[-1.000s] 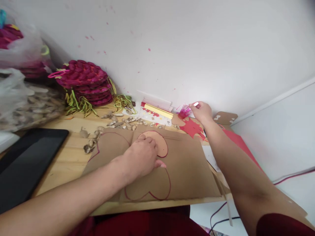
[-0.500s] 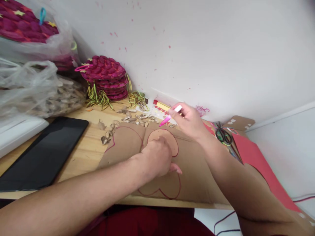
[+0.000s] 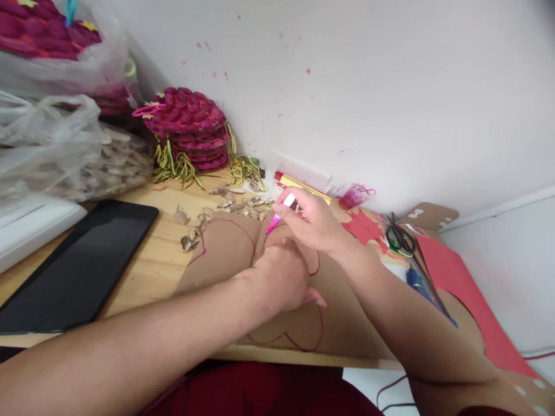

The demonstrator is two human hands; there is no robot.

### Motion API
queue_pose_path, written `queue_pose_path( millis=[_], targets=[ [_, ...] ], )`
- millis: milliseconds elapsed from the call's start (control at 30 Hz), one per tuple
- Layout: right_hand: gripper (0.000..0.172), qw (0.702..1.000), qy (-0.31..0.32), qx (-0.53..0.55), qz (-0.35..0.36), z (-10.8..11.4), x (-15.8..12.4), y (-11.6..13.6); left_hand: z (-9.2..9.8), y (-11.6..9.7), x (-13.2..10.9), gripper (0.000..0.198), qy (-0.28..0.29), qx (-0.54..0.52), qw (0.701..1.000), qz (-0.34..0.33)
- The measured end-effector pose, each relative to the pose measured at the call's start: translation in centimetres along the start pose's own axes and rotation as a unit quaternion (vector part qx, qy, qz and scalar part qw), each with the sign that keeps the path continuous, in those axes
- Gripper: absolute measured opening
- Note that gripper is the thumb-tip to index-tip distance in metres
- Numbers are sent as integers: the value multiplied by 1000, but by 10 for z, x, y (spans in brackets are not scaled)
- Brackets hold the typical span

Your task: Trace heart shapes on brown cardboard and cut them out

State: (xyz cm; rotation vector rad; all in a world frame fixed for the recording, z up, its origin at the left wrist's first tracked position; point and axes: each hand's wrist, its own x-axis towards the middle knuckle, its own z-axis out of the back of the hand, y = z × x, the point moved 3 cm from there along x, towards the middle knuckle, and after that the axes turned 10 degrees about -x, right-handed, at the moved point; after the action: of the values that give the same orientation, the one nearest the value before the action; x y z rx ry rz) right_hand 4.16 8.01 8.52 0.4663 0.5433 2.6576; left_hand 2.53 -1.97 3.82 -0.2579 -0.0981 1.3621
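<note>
A brown cardboard sheet lies on the wooden table, with red outlines drawn on it. My left hand presses flat on a cardboard cut-out shape lying on the sheet, fingers spread and bent down. My right hand pinches a pink marker, its tip touching the cardboard at the top edge of the cut-out, just above my left hand.
A black tablet lies at the left. Plastic bags, a stack of magenta woven pieces and scattered shells sit at the back. Scissors, red paper and a pink-stained cup are at the right.
My right hand picked up the pink marker from near the wall, carried it left and lowered its tip onto the cardboard. My left hand stayed pressed on the cut-out.
</note>
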Motion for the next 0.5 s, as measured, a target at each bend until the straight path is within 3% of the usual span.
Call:
queue_pose_path(
  millis=[500],
  targets=[
    [21, 999, 39, 1, -20, -7, 3, -4, 1, 0, 0, 86, 6, 27, 1000, 2]
  ],
)
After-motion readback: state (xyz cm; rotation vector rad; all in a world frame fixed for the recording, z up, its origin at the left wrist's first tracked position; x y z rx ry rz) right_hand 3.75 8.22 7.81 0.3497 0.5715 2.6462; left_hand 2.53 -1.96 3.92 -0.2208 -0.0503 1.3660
